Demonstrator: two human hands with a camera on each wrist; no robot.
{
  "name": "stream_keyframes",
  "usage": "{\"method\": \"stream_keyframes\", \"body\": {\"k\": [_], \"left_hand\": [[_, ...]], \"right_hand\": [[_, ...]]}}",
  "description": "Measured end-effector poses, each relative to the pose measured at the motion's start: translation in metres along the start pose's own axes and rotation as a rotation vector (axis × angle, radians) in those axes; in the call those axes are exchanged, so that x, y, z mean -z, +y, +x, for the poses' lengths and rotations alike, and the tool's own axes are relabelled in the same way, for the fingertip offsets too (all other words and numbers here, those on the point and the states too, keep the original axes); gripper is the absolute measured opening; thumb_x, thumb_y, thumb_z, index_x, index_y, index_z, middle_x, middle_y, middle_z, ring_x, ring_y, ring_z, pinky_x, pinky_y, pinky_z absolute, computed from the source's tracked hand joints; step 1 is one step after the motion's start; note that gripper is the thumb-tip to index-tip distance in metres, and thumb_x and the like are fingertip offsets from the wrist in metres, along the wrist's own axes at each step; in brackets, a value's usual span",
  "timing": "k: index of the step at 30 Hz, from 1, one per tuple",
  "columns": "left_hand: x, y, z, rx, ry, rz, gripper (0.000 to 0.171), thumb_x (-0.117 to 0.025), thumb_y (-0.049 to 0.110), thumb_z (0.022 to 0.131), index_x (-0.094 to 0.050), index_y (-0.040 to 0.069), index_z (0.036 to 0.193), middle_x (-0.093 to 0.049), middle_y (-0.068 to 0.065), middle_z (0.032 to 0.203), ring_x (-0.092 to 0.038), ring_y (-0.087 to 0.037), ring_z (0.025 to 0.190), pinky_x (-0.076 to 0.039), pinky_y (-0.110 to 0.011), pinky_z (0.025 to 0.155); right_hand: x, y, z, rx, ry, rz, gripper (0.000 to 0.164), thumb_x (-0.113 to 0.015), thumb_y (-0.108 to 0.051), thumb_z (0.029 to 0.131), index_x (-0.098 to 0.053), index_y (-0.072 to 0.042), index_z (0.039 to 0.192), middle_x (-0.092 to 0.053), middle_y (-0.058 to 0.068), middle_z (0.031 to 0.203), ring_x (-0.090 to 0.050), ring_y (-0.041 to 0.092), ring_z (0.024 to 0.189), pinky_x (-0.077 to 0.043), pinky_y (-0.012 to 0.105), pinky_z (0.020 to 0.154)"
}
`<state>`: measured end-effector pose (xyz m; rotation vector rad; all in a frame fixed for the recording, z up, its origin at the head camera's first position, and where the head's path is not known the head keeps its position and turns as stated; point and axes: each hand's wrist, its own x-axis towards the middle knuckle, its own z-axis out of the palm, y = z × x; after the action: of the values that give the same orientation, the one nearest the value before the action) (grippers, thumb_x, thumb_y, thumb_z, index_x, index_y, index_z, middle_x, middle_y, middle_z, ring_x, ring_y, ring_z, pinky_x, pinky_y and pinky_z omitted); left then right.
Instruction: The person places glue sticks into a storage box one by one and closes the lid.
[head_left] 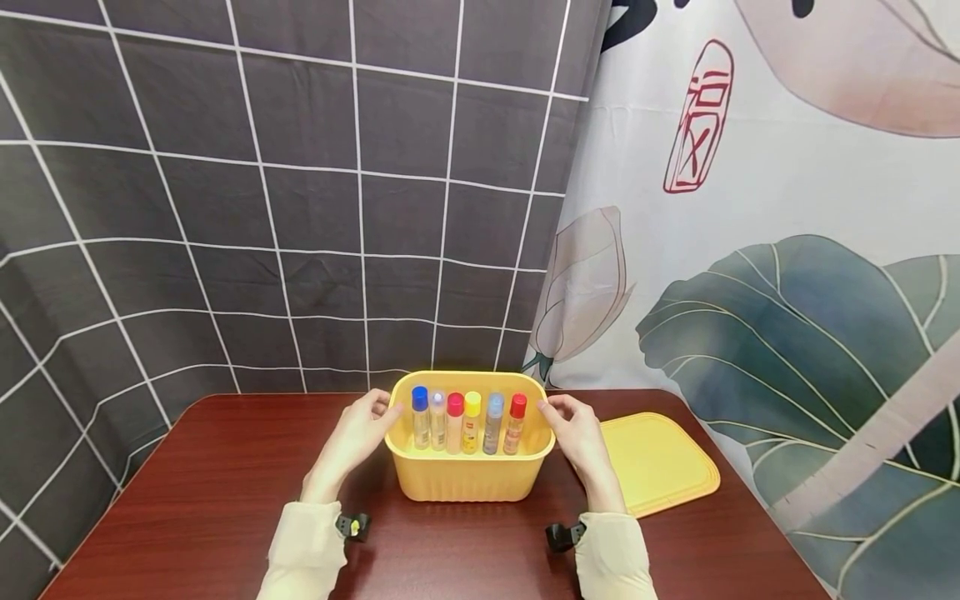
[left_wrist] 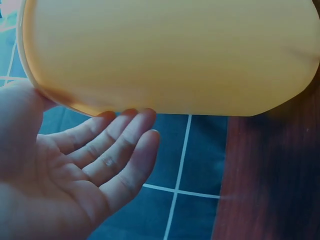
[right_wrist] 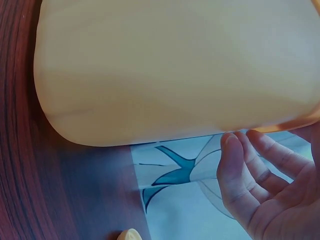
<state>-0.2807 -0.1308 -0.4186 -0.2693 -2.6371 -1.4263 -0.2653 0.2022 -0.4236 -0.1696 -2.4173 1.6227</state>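
Note:
A yellow plastic storage bin is on the table between both hands. Inside it several small clear bottles with blue, red, yellow and pale caps, such as the yellow-capped bottle, stand upright in a row. My left hand grips the bin's left rim, thumb over the edge; in the left wrist view its fingers touch the outer wall. At the opposite end, my right hand holds the right rim the same way. The right wrist view shows its fingertips against the bin's side. The bottles are hidden in both wrist views.
A flat yellow lid lies on the dark red wooden table, to the right of the bin. Behind the table hang a dark gridded cloth and a white cloth with plant prints.

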Motion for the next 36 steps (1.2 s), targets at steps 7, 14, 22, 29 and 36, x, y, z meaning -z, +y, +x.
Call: {"method": "stream_keyframes", "body": {"k": [7,14,22,29,36], "left_hand": [[-0.005,-0.007,-0.002,0.013,0.022,-0.066,0.021,-0.063,0.022,0.096,-0.059,0.003,0.105,-0.062,-0.009,0.09,-0.06,-0.022,0.082,-0.051,-0.036,0.076],[-0.009,-0.014,-0.004,0.003,0.012,-0.156,0.017,-0.06,0.021,0.098,-0.054,0.005,0.103,-0.059,-0.01,0.087,-0.055,-0.02,0.074,-0.047,-0.031,0.065],[-0.011,-0.017,0.0,0.007,-0.014,-0.234,0.019,-0.057,0.023,0.1,-0.052,0.005,0.105,-0.057,-0.018,0.089,-0.052,-0.02,0.071,-0.045,-0.029,0.063],[-0.012,-0.017,0.002,0.005,-0.009,-0.248,0.018,-0.056,0.022,0.101,-0.051,0.005,0.104,-0.056,-0.011,0.085,-0.052,-0.021,0.073,-0.044,-0.03,0.066],[-0.013,-0.018,0.002,0.0,-0.005,-0.245,0.016,-0.055,0.021,0.1,-0.052,0.006,0.104,-0.056,-0.009,0.083,-0.053,-0.022,0.075,-0.044,-0.031,0.069]], "right_hand": [[-0.001,0.001,0.0,-0.001,0.003,0.012,0.028,-0.067,-0.025,0.093,-0.068,-0.002,0.109,-0.061,0.022,0.089,-0.062,0.025,0.069,-0.053,0.031,0.058],[-0.002,0.001,-0.003,-0.001,0.003,0.004,0.028,-0.068,-0.026,0.093,-0.068,-0.002,0.108,-0.061,0.02,0.088,-0.061,0.037,0.081,-0.051,0.028,0.059],[0.0,-0.003,0.0,0.001,0.002,-0.024,0.03,-0.067,-0.029,0.094,-0.068,-0.003,0.11,-0.063,0.019,0.092,-0.061,0.03,0.081,-0.052,0.029,0.064],[0.005,-0.003,0.0,0.038,-0.001,-0.077,0.039,-0.062,-0.038,0.096,-0.069,-0.003,0.112,-0.066,0.013,0.093,-0.063,0.025,0.08,-0.053,0.03,0.068],[0.027,0.008,0.002,0.014,-0.007,-0.029,0.041,-0.058,-0.038,0.099,-0.066,0.0,0.114,-0.063,0.015,0.086,-0.065,0.027,0.065,-0.057,0.035,0.059]]}}
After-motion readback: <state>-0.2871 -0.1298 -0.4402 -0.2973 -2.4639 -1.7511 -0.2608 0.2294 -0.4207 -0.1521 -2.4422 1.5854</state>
